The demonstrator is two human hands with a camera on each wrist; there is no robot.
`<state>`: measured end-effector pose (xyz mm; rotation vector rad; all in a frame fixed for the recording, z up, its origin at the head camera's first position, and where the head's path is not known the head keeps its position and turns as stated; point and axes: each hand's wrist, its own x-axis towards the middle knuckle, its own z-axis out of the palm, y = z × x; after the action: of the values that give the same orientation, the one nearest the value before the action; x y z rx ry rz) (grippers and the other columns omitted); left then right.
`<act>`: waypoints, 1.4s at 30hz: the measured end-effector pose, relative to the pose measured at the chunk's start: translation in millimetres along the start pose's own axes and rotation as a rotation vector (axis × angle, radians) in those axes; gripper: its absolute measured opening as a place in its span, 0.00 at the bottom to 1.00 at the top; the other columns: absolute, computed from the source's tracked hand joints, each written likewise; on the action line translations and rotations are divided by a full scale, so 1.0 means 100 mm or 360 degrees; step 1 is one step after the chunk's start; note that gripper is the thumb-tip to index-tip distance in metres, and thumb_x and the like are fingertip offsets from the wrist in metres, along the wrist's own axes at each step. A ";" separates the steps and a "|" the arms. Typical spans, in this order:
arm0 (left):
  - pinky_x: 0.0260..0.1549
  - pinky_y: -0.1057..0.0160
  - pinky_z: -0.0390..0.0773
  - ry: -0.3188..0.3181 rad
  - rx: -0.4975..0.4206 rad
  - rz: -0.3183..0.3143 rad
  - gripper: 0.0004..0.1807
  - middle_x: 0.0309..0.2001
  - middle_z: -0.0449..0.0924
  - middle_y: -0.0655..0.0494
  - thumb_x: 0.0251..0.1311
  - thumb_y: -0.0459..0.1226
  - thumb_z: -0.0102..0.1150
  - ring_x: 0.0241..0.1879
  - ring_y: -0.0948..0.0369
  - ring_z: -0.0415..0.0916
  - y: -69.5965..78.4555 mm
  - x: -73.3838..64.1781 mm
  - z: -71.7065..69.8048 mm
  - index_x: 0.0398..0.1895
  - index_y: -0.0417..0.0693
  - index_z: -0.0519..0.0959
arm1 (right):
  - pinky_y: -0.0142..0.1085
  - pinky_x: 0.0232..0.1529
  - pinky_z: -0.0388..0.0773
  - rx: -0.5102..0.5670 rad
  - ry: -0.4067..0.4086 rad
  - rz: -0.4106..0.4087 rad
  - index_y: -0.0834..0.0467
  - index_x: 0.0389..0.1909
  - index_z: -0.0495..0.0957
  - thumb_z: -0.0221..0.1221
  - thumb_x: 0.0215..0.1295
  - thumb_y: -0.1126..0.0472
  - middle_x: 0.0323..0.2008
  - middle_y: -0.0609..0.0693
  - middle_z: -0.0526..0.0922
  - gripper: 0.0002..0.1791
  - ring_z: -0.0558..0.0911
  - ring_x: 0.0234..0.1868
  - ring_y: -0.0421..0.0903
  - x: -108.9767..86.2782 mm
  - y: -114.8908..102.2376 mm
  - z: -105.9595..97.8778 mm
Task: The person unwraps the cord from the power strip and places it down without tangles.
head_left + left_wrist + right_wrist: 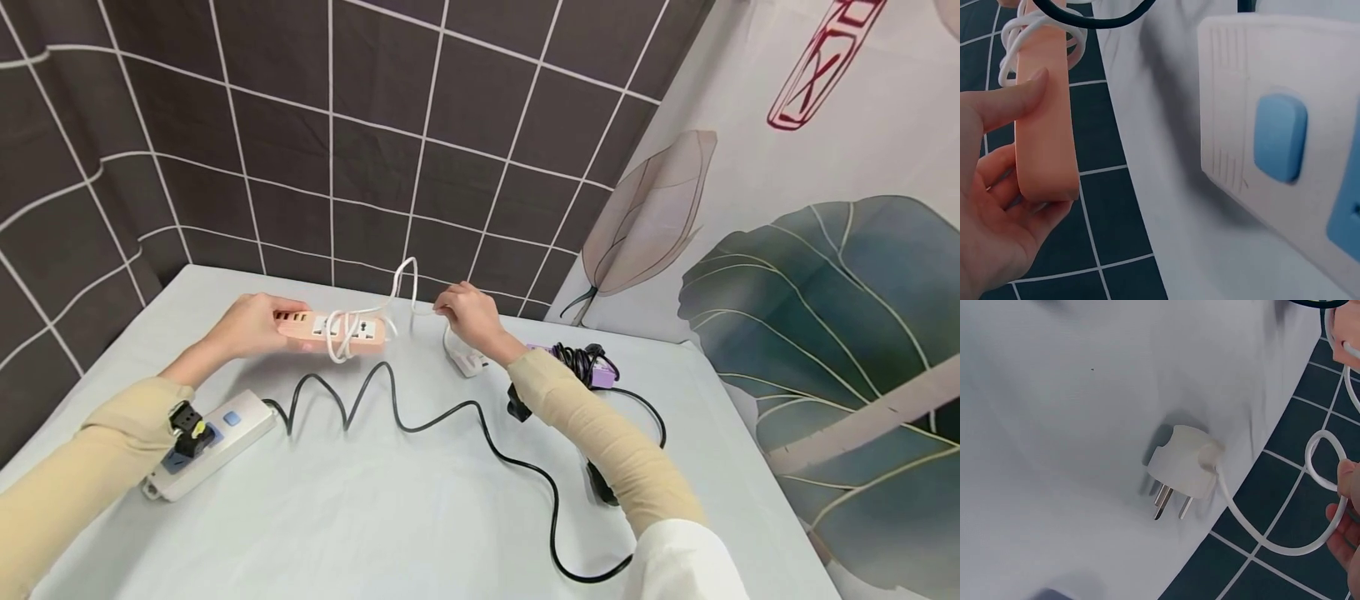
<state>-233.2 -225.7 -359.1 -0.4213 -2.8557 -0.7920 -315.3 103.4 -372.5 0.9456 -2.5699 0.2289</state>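
Observation:
My left hand (251, 327) grips one end of a peach-coloured power strip (315, 342), holding it above the table's far side. Its thumb lies along the side of the strip (1047, 137) in the left wrist view. White cord (347, 337) is looped around the strip's other end. To the right, my right hand (472, 317) pinches that cord between thumb and fingers, with a small loop beside them in the right wrist view. From there the cord drops to a white three-pin plug (1186, 464), which hangs close to or touches the table; I cannot tell which.
A white power strip with blue switch (232, 418) lies at left, a black plug in it. Its black cable (483, 417) snakes across the table (360, 517). A purple power strip (602, 377) wrapped in black cord sits behind my right forearm. Dark checked cloth (375, 167) hangs behind.

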 end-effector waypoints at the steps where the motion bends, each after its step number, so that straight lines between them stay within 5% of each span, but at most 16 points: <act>1: 0.29 0.65 0.63 -0.0003 0.0015 0.0008 0.29 0.39 0.86 0.43 0.37 0.44 0.76 0.28 0.59 0.70 -0.01 0.00 0.00 0.46 0.40 0.83 | 0.34 0.40 0.80 0.0000 0.0001 -0.0001 0.53 0.37 0.86 0.60 0.64 0.63 0.40 0.45 0.87 0.06 0.80 0.43 0.43 -0.01 0.00 0.00; 15: 0.26 0.64 0.65 -0.0021 0.0158 -0.0042 0.31 0.40 0.84 0.38 0.37 0.44 0.76 0.31 0.53 0.75 -0.10 -0.01 -0.05 0.47 0.37 0.82 | 0.37 0.37 0.80 0.0024 0.0008 -0.0054 0.53 0.35 0.86 0.61 0.63 0.64 0.38 0.45 0.87 0.06 0.81 0.41 0.44 -0.14 0.03 -0.02; 27: 0.23 0.59 0.66 0.0160 0.0110 -0.0219 0.35 0.42 0.82 0.33 0.36 0.42 0.74 0.33 0.46 0.75 -0.17 -0.07 -0.09 0.52 0.35 0.79 | 0.32 0.32 0.77 -0.0057 -0.0063 -0.0229 0.51 0.30 0.86 0.63 0.58 0.67 0.34 0.42 0.86 0.08 0.78 0.36 0.42 -0.35 0.08 -0.03; 34: 0.23 0.57 0.67 0.0233 0.0116 -0.0236 0.35 0.43 0.81 0.31 0.37 0.43 0.74 0.33 0.45 0.74 -0.17 -0.09 -0.08 0.52 0.36 0.79 | 0.33 0.33 0.76 -0.0149 -0.0148 -0.0298 0.51 0.26 0.84 0.63 0.52 0.69 0.28 0.42 0.83 0.08 0.77 0.33 0.42 -0.46 0.15 0.00; 42: 0.27 0.54 0.68 0.0289 0.0108 -0.0182 0.34 0.46 0.80 0.30 0.36 0.41 0.75 0.34 0.44 0.75 -0.11 -0.08 -0.02 0.52 0.35 0.79 | 0.34 0.38 0.77 -0.0184 -0.0202 -0.0316 0.51 0.34 0.84 0.64 0.56 0.58 0.32 0.44 0.84 0.05 0.78 0.38 0.44 -0.44 0.10 -0.01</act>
<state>-228.4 -237.7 -364.4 -0.1687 -2.7465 -0.7094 -291.3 137.3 -389.7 1.1958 -2.5463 -0.0364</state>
